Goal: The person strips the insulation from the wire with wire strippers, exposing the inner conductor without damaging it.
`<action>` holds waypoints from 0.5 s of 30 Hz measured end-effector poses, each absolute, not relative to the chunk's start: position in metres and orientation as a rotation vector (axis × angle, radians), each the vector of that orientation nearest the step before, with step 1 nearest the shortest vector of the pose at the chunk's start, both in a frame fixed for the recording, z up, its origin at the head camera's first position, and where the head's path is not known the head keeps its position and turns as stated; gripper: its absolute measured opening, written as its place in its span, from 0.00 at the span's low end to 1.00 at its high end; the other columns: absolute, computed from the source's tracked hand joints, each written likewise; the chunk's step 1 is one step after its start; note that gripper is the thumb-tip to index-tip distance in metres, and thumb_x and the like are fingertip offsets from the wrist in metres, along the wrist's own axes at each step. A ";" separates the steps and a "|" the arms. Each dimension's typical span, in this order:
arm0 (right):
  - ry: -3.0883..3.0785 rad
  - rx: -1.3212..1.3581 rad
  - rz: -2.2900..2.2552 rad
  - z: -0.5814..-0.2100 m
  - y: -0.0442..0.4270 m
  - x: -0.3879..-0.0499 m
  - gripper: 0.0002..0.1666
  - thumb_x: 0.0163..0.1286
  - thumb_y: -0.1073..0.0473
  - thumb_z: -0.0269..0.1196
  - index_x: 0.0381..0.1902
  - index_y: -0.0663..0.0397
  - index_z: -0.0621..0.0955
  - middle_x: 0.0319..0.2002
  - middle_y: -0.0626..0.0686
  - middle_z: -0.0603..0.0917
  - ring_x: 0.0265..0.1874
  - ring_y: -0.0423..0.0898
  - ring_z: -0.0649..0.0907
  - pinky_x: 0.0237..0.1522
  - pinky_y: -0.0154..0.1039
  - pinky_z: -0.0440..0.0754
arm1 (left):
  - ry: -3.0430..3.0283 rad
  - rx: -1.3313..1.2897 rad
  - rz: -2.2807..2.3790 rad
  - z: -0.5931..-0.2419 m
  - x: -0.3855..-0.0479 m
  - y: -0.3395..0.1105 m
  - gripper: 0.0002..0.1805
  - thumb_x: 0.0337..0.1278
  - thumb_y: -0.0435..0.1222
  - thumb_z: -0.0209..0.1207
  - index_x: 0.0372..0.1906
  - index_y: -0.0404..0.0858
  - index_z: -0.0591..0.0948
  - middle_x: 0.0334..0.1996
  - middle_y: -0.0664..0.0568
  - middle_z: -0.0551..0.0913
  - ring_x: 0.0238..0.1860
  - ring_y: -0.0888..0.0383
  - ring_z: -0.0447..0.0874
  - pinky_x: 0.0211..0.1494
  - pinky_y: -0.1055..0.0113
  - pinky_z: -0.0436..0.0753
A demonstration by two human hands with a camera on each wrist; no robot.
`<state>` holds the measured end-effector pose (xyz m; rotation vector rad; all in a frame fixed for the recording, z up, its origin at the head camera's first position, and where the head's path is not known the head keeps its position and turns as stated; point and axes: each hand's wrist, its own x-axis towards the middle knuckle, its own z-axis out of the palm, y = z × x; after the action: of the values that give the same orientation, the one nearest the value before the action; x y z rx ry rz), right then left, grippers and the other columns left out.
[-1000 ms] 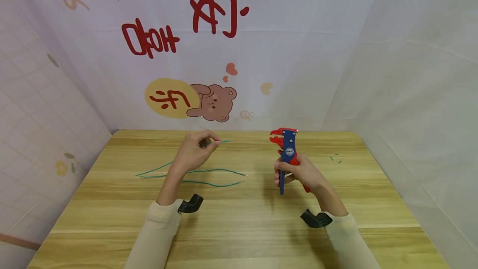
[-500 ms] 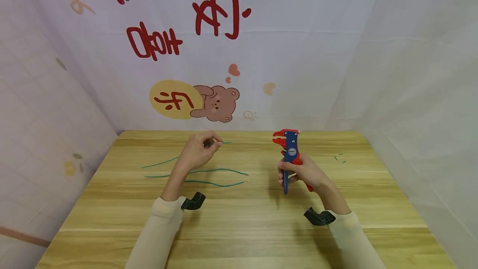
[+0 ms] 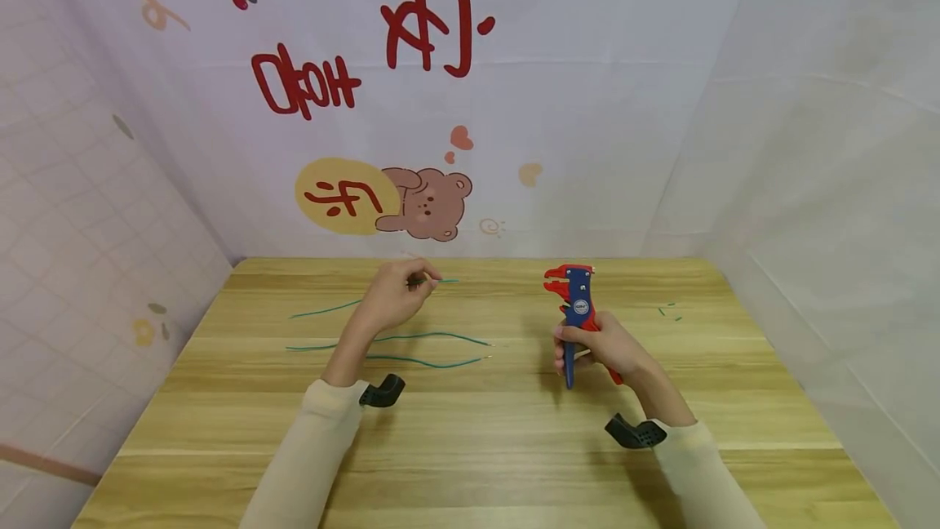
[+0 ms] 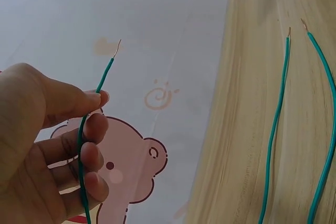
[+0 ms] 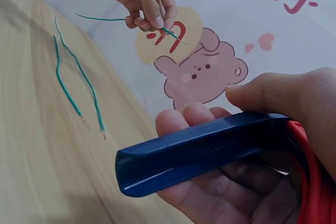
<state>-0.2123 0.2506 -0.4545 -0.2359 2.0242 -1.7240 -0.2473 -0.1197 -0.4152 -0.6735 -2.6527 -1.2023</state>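
Observation:
My left hand [image 3: 392,296] pinches a green wire [image 4: 105,72] between thumb and forefinger. Bare copper shows at the wire's tip in the left wrist view, and its tail trails out to the left behind the hand. To the right, my right hand [image 3: 613,345] grips a red and blue wire stripper [image 3: 576,292] by its handles, head pointing away from me. The stripper's mouth stands apart with no wire in it. A blue handle [image 5: 199,148] fills the middle of the right wrist view. Two more green wires, an upper one [image 3: 433,335] and a lower one [image 3: 433,365], lie on the table, their right ends bared.
Several short green insulation bits [image 3: 662,312] lie on the wooden table [image 3: 470,447] right of the stripper. A white printed cloth [image 3: 587,104] hangs behind the table's far edge, and pale cloth also stands at both sides.
The held wire's tail has shifted up and away from the two lying wires. My right hand has moved slightly right and nearer with the wire stripper. The head view has shifted a little.

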 end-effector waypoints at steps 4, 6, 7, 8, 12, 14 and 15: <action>2.014 -0.216 -1.727 -0.458 0.254 -0.211 0.23 0.74 0.51 0.65 0.45 0.70 0.77 0.29 0.55 0.86 0.32 0.54 0.91 0.43 0.55 0.89 | -2.676 -0.674 -1.201 -0.419 -0.250 -0.118 0.06 0.71 0.32 0.60 0.43 0.39 0.87 0.30 0.50 0.86 0.28 0.58 0.74 0.34 0.66 0.74; 2.017 -0.218 -1.723 -0.460 0.255 -0.211 0.24 0.74 0.50 0.66 0.45 0.70 0.77 0.29 0.55 0.87 0.33 0.54 0.91 0.43 0.54 0.89 | -2.688 -0.673 -1.190 -0.420 -0.251 -0.118 0.06 0.71 0.32 0.60 0.43 0.39 0.87 0.30 0.49 0.86 0.28 0.58 0.74 0.34 0.66 0.75; 2.017 -0.219 -1.721 -0.461 0.255 -0.211 0.24 0.73 0.50 0.66 0.46 0.70 0.77 0.29 0.55 0.87 0.33 0.54 0.91 0.43 0.54 0.89 | -2.693 -0.673 -1.184 -0.420 -0.251 -0.117 0.06 0.71 0.32 0.60 0.43 0.39 0.87 0.30 0.49 0.86 0.28 0.58 0.74 0.35 0.66 0.75; 2.017 -0.220 -1.720 -0.462 0.256 -0.210 0.24 0.73 0.50 0.66 0.46 0.70 0.77 0.29 0.55 0.87 0.33 0.54 0.91 0.43 0.53 0.89 | -2.699 -0.675 -1.181 -0.420 -0.252 -0.117 0.06 0.71 0.32 0.60 0.43 0.39 0.87 0.30 0.49 0.86 0.29 0.58 0.75 0.35 0.66 0.75; 2.008 -0.231 -1.728 -0.467 0.259 -0.209 0.27 0.74 0.51 0.65 0.48 0.76 0.76 0.30 0.55 0.87 0.34 0.54 0.91 0.44 0.55 0.89 | -2.721 -0.675 -1.171 -0.422 -0.254 -0.115 0.06 0.71 0.32 0.60 0.44 0.39 0.87 0.31 0.48 0.85 0.30 0.58 0.75 0.37 0.66 0.75; 2.015 -0.232 -1.730 -0.469 0.261 -0.209 0.28 0.74 0.51 0.65 0.49 0.77 0.75 0.31 0.57 0.87 0.34 0.54 0.90 0.43 0.56 0.89 | -2.730 -0.681 -1.160 -0.424 -0.257 -0.114 0.06 0.71 0.32 0.60 0.44 0.39 0.87 0.31 0.50 0.85 0.30 0.58 0.75 0.37 0.66 0.76; 2.015 -0.234 -1.733 -0.470 0.262 -0.208 0.28 0.75 0.52 0.64 0.50 0.78 0.75 0.32 0.58 0.87 0.34 0.54 0.89 0.43 0.57 0.89 | -2.733 -0.684 -1.155 -0.425 -0.258 -0.114 0.06 0.71 0.33 0.60 0.44 0.39 0.87 0.31 0.50 0.85 0.30 0.59 0.75 0.37 0.66 0.76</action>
<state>-0.2083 0.2623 -0.4699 -0.2336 2.0153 -1.7332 -0.2577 -0.1135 -0.4254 -0.6838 -2.7334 -1.1549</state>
